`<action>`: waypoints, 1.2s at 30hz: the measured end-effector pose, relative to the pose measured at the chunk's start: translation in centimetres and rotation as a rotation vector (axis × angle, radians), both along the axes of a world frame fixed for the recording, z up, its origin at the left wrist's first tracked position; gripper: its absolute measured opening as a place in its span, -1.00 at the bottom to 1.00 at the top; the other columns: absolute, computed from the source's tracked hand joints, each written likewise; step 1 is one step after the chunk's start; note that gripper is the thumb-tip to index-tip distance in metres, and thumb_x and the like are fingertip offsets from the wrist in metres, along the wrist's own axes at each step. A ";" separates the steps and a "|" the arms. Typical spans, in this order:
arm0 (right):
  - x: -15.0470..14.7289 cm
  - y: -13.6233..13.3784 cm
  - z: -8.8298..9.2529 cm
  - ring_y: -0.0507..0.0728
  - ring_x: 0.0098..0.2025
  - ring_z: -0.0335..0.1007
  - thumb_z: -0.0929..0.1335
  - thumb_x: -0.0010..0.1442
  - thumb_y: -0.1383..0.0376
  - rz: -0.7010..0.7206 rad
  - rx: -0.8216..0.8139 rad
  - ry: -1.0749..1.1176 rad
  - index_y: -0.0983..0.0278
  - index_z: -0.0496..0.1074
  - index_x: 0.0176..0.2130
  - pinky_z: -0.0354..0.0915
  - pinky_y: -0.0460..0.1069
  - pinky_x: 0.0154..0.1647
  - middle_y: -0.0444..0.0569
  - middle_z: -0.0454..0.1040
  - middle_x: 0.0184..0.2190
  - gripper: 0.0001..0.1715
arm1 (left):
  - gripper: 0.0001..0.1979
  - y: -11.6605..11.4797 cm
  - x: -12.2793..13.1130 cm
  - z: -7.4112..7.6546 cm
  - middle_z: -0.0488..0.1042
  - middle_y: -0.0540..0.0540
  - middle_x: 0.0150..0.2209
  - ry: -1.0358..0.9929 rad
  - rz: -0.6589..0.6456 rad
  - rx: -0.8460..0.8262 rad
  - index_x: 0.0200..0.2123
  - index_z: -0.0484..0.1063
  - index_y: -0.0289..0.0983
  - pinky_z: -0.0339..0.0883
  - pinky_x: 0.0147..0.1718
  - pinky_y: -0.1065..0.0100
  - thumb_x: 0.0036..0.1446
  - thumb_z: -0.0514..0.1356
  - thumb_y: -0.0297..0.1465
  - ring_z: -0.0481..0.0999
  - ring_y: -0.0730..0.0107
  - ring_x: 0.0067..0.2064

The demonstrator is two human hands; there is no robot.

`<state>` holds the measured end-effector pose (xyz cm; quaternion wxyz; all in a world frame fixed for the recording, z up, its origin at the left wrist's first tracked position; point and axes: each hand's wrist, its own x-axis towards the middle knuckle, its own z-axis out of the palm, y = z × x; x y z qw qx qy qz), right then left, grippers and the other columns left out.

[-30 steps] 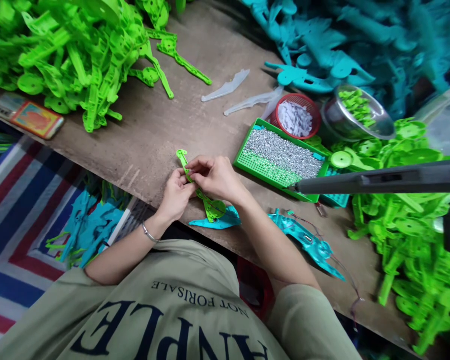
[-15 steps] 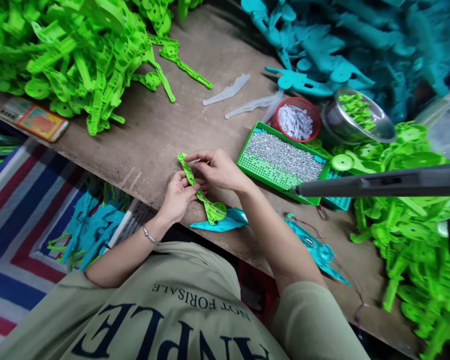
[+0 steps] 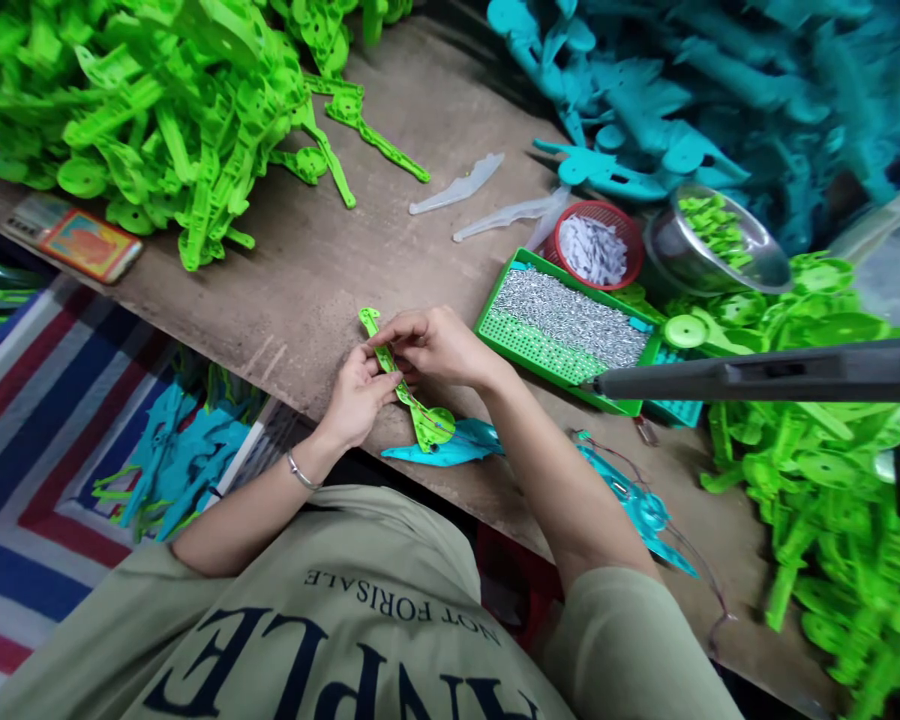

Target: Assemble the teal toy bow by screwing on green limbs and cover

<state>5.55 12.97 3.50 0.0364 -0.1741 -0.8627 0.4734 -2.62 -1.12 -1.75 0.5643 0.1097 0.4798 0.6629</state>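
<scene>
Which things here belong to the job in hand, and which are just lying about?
Job in hand:
- green part, held by the left hand; right hand at it
- likely the teal part nearest it
- likely the metal bits in the green tray

Apparently just lying about:
- flat case with an orange front
- translucent pieces

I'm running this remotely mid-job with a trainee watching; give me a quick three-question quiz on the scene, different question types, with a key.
1. True or false: both hands are empty.
2. Multiple choice: the bracelet is on A) the right wrist, B) the left wrist, C) both wrists.
3. Open: what lies in the green tray?

Key:
1. False; the left hand holds a lime-green part, and the right hand's fingers are at it too.
2. B.
3. Small silver-coloured pieces.
</scene>
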 end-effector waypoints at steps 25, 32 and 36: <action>-0.5 -0.5 -0.2 0.08 -0.06 0.56 0.29 0.15 0.55 0.130 0.125 0.061 0.29 0.56 0.01 0.34 -0.03 0.03 0.00 0.65 -0.07 -0.51 | -0.57 0.4 0.5 0.4 0.52 0.09 -0.29 0.038 0.080 -0.056 -0.16 0.24 -0.19 0.52 -0.30 0.38 -0.12 0.30 -0.51 0.56 0.45 -0.30; -0.3 -0.5 -0.5 0.05 -0.19 0.58 0.29 0.17 0.49 0.037 0.054 0.117 0.34 0.55 0.00 0.37 -0.05 -0.07 -0.04 0.66 -0.22 -0.57 | -0.53 0.5 0.7 0.2 0.59 0.04 -0.23 0.009 0.082 -0.025 -0.09 0.25 -0.20 0.53 -0.31 0.36 -0.12 0.28 -0.50 0.59 0.46 -0.35; -0.5 -0.9 -0.4 0.05 -0.25 0.56 0.29 0.13 0.50 0.000 0.049 0.104 0.35 0.55 -0.04 0.37 -0.06 -0.12 -0.05 0.65 -0.27 -0.57 | -0.59 0.5 0.7 0.0 0.57 0.04 -0.28 0.041 0.094 -0.039 -0.16 0.26 -0.22 0.47 -0.37 0.43 -0.12 0.26 -0.53 0.56 0.46 -0.35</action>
